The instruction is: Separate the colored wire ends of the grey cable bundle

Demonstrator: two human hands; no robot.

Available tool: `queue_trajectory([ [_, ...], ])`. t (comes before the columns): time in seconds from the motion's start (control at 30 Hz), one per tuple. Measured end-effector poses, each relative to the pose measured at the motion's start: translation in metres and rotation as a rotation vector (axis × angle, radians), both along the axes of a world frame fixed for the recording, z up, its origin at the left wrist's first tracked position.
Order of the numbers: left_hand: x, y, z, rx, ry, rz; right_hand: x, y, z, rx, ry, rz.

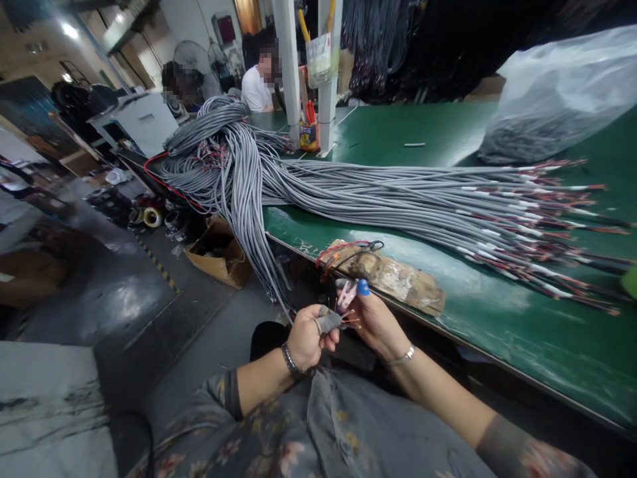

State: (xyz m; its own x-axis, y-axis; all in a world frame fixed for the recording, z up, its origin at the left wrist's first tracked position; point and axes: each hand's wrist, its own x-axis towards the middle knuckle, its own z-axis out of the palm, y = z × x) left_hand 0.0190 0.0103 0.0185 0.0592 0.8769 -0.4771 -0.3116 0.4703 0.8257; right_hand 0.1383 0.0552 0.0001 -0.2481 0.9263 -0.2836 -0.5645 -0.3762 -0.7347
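Observation:
My left hand (306,338) is closed around the end of a grey cable, with grey wrapping on its thumb. Thin coppery wire ends (351,321) fan out from it toward my other hand. Just to the right, my right hand (379,325) is closed on a small pink clip-like tool (346,295), its thumb covered by a blue finger cot (363,287). The tool sits close above the wire ends; I cannot tell whether it touches them. Both hands are in front of the table's near edge.
A large bundle of grey cables (348,189) lies across the green table (478,318), partly hanging over its edge. A worn wooden block (398,282) lies near that edge. A clear plastic bag (562,99), a white post (287,73) and a seated person (256,86) are beyond.

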Motion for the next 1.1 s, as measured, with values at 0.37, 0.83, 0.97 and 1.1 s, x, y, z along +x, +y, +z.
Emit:
queue_trajectory([
  [0.37,-0.006,-0.009,-0.006,0.058,0.089,-0.050,0.019,-0.012,-0.001,-0.012,-0.012,0.348],
  [0.83,-0.009,-0.008,-0.016,-0.021,0.155,-0.324,0.029,-0.022,0.008,0.371,-0.512,0.362],
  [0.97,-0.008,-0.009,-0.015,0.007,0.128,-0.193,0.033,-0.027,-0.004,0.193,-0.457,0.366],
  [1.1,-0.007,-0.008,-0.015,0.012,0.136,-0.225,0.027,-0.031,-0.010,0.175,-0.409,0.266],
])
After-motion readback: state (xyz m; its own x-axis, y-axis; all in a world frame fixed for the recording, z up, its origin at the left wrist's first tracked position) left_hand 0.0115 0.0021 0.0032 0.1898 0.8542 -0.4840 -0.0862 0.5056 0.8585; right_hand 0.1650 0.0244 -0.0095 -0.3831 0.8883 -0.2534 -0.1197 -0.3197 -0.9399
